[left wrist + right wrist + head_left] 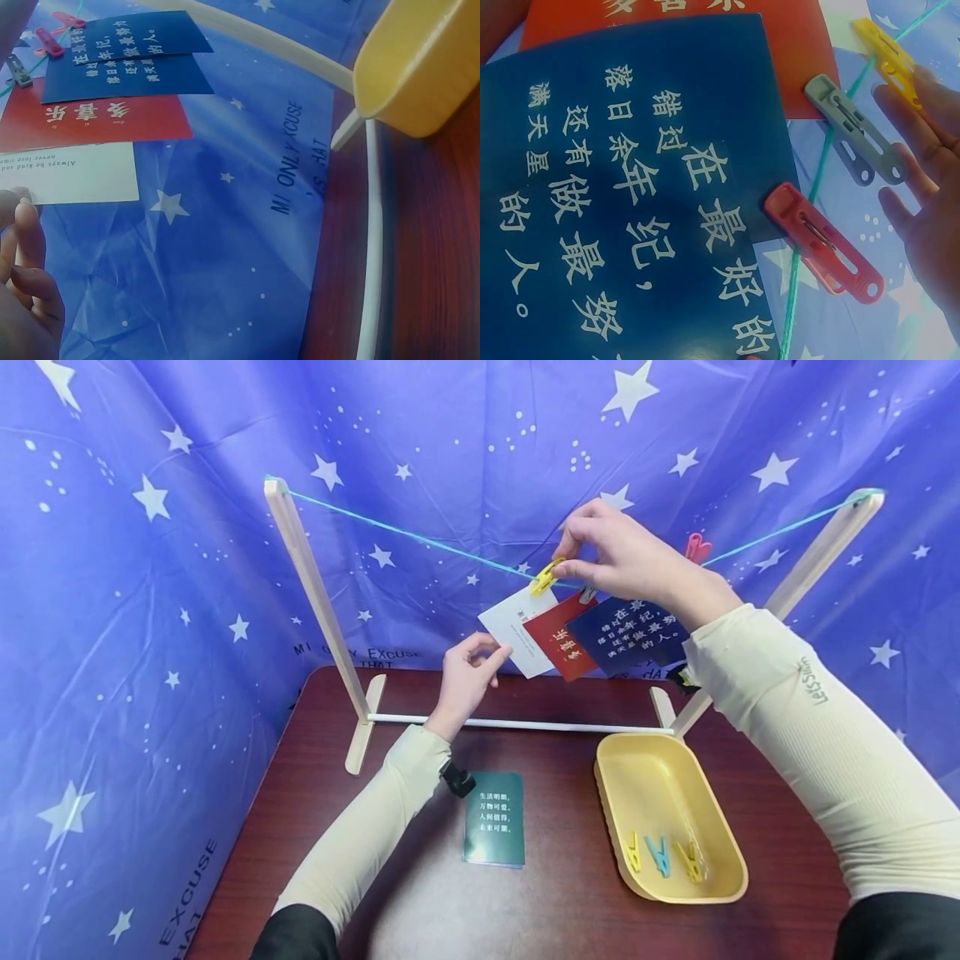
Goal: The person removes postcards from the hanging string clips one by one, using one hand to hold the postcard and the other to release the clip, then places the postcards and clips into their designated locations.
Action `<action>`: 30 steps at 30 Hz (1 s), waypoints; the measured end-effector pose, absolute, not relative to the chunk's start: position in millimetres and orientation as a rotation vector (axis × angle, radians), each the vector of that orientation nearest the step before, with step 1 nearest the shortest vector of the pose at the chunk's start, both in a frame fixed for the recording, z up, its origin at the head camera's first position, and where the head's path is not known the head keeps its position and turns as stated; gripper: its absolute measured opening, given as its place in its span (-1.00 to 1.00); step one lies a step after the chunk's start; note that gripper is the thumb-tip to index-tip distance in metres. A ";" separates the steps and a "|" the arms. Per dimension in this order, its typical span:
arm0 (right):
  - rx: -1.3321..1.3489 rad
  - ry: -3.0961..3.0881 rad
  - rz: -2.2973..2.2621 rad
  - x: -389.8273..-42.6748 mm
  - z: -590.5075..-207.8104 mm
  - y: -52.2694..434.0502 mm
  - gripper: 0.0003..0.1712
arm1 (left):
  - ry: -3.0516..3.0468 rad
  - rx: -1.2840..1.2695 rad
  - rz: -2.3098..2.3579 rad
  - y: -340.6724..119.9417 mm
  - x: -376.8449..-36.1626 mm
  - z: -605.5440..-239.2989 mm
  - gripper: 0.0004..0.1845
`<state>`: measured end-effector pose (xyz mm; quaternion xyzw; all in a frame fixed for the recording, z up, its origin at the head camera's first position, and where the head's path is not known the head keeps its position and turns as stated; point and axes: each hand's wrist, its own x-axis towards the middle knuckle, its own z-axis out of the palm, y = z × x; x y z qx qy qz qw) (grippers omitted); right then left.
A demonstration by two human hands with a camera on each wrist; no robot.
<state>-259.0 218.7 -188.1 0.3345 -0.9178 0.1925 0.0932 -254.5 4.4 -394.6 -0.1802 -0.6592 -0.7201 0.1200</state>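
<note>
A white card [512, 625] with small print hangs tilted at the green string [450, 550]. My left hand [468, 670] pinches its lower left edge between thumb and fingers. At the card's top corner, my right hand [626, 550] pinches a yellow clothespin [545, 577] by its handle end. Beside the white card hangs a red card [90, 116] with characters, under a grey clothespin [855, 129]. Dark blue cards [630, 225] overlap it, with a pink-red clothespin [821, 240] at their top edge.
Wooden posts [311, 585] hold up the string, joined below by a white rod [555, 725]. On the table lies a green card stack [493, 839]. A yellow tray [645, 777] at the right holds several clothespins. Starry blue cloth [420, 435] hangs behind.
</note>
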 end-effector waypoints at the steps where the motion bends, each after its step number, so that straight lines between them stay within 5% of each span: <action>1: 0.997 -2.711 0.574 -259.0 -189.1 218.8 -0.91 | -1.929 -0.528 -2.101 4.1 -254.0 -394.4 -0.87; 30: 0.931 -2.463 0.616 -245.7 -185.0 221.4 -0.87 | -1.917 -0.529 -2.074 -11.3 -250.6 -395.9 -0.85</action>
